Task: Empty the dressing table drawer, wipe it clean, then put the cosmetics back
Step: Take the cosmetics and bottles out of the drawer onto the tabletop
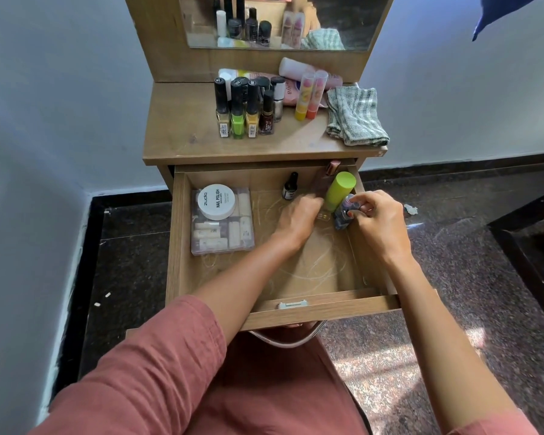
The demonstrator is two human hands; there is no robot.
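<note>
The wooden drawer point(324, 301) stands pulled open below the dressing table top point(182, 133). My right hand point(377, 219) grips a small grey-blue bottle point(343, 215) at the drawer's right side, beside a lime green bottle point(339, 189). My left hand point(299, 218) reaches into the drawer's middle with curled fingers over a small item point(323, 216); what it holds is hidden. A clear plastic box point(222, 237) with a white nail polish remover jar point(217, 201) on it lies at the left. A small black dropper bottle point(290, 186) stands at the back.
On the table top stand several nail polish bottles point(245, 108), two lip balm tubes point(310, 95), white tubes point(296, 67) and a folded striped cloth point(355, 117). A mirror point(280, 20) rises behind. Dark speckled floor lies to the right, a pale wall to the left.
</note>
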